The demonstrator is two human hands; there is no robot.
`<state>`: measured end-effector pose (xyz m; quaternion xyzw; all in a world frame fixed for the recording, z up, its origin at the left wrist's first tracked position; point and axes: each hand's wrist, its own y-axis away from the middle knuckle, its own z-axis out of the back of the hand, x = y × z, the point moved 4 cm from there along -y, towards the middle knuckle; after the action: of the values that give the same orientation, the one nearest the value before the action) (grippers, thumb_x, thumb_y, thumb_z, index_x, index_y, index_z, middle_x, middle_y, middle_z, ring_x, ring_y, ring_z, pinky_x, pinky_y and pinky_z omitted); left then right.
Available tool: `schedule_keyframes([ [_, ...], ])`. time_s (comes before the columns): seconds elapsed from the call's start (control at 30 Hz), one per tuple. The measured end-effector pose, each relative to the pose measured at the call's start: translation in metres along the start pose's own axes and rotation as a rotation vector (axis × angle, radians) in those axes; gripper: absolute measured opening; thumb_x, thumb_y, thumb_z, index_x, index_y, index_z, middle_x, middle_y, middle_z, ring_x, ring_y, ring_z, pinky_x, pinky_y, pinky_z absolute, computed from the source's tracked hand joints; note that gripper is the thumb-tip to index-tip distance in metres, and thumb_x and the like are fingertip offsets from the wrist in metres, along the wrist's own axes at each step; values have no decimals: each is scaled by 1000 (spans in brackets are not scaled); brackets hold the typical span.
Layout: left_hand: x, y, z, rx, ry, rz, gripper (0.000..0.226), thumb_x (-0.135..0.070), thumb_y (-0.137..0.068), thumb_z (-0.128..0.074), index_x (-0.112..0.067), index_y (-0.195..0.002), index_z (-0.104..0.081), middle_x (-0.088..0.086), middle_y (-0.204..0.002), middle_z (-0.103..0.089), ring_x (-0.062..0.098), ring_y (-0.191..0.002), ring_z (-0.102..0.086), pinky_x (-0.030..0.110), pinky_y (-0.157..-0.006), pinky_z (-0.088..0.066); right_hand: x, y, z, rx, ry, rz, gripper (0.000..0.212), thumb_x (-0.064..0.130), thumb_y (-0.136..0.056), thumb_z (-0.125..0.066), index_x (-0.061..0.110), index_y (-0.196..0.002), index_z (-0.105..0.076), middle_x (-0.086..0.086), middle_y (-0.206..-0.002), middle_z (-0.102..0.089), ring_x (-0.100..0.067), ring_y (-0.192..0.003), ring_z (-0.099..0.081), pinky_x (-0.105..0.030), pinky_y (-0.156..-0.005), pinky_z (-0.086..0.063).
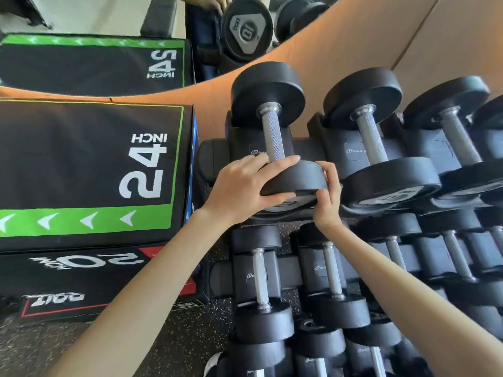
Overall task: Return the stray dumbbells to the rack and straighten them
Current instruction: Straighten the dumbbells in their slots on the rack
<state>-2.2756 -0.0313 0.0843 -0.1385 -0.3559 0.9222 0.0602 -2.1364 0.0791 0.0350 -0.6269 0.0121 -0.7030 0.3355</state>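
Head view: both hands grip the near head of the leftmost dumbbell (275, 137) on the top tier of the rack (340, 148). The left hand (245, 186) wraps that head from the left, fingers over its top edge and thumb along its lower rim. The right hand (328, 197) clasps the same head from the right, fingers curled over the rim and thumb pressed on the end face. The dumbbell lies in its cradle with the handle running away from the person and the far head close to the wooden wall panel (353, 50).

To its right sits a second dumbbell (373, 140) in the next cradle; the near heads of the two lie just beside each other, with the right hand in the narrow gap between them. More dumbbells follow toward the right edge. A lower tier (299, 281) of smaller dumbbells shows beneath the forearms, and a third row sits at the bottom edge.

Left of the rack stands a black and green box (89, 164) marked 24 INCH, near the rack's left end with only a slim gap. A mirror (109, 28) above the panel reflects the box and a dumbbell end. Speckled floor (163, 336) lies open at lower left.
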Motion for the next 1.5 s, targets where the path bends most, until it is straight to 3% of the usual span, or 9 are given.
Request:
schedule_keyframes([
  [0.13, 14, 27, -2, -23, 314, 258, 56, -52, -82, -59, -28, -132, -51, -2, -95, -59, 17, -89, -53, 29, -82, -44, 14, 0, -2, 235, 39, -16, 46, 42, -77, -49, 11, -110, -43, 8, -95, -51, 8, -83, -48, -12, -74, -40],
  [0.23, 22, 45, -13, -121, 677, 449, 53, -42, -77, -66, -28, -127, -54, -12, -112, -59, 12, -108, -53, 26, -95, -40, 29, -1, 3, 388, 9, -93, 39, 43, -75, -58, 26, -109, -48, 10, -95, -56, -1, -86, -52, -19, -79, -43],
  [0.43, 19, 46, -31, -346, 930, 533, 49, -31, -69, -69, -21, -115, -58, -21, -114, -61, 6, -111, -54, 17, -93, -38, 62, -16, -4, 533, 179, 0, 56, 46, -66, -73, 21, -113, -55, 5, -104, -63, -13, -98, -59, -31, -88, -48],
  [0.67, 18, 43, -40, -448, 944, 579, 47, -29, -63, -68, -16, -109, -65, -13, -99, -61, 10, -94, -56, 21, -82, -42, 50, -19, -14, 347, 187, 155, 45, 51, -62, -74, 28, -94, -52, 16, -88, -59, -12, -82, -57, -31, -73, -46],
  [0.87, 9, 26, -36, -328, 872, 508, 46, -28, -65, -72, -14, -109, -64, -12, -92, -55, 3, -87, -52, 14, -77, -38, 33, -19, -2, 228, 23, 122, 53, 64, -64, -70, 26, -98, -53, 21, -90, -59, -5, -85, -56, -22, -77, -42],
  [1.17, 7, 15, -26, -262, 721, 478, 48, -40, -63, -76, -21, -106, -66, -2, -88, -58, 17, -84, -56, 22, -78, -41, 17, -12, -3, 81, -87, 150, 41, 67, -69, -63, 42, -100, -55, 21, -91, -57, -5, -84, -54, -21, -76, -42],
  [1.3, -4, 2, -20, -159, 540, 478, 51, -55, -62, -74, -29, -106, -69, -3, -83, -58, 14, -83, -55, 33, -80, -47, 0, -1, -6, -45, -180, 66, 29, 45, -68, -56, 45, -96, -55, 22, -90, -56, -1, -83, -50, -21, -73, -40],
  [1.4, -18, -11, -18, -90, 358, 471, 55, -65, -61, -67, -32, -105, -69, -5, -80, -59, 13, -80, -54, 38, -78, -47, -9, 6, -2, -87, -225, -30, 35, 39, -69, -41, 28, -101, -53, 17, -92, -56, -1, -84, -50, -21, -74, -41],
  [1.5, -14, -4, -12, -91, 413, 467, 54, -61, -65, -68, -30, -108, -67, -7, -90, -62, 11, -88, -56, 36, -84, -46, 0, 7, -3, 42, -174, -77, 39, 42, -71, -47, 21, -104, -47, 4, -94, -52, -3, -84, -48, -25, -75, -40],
])
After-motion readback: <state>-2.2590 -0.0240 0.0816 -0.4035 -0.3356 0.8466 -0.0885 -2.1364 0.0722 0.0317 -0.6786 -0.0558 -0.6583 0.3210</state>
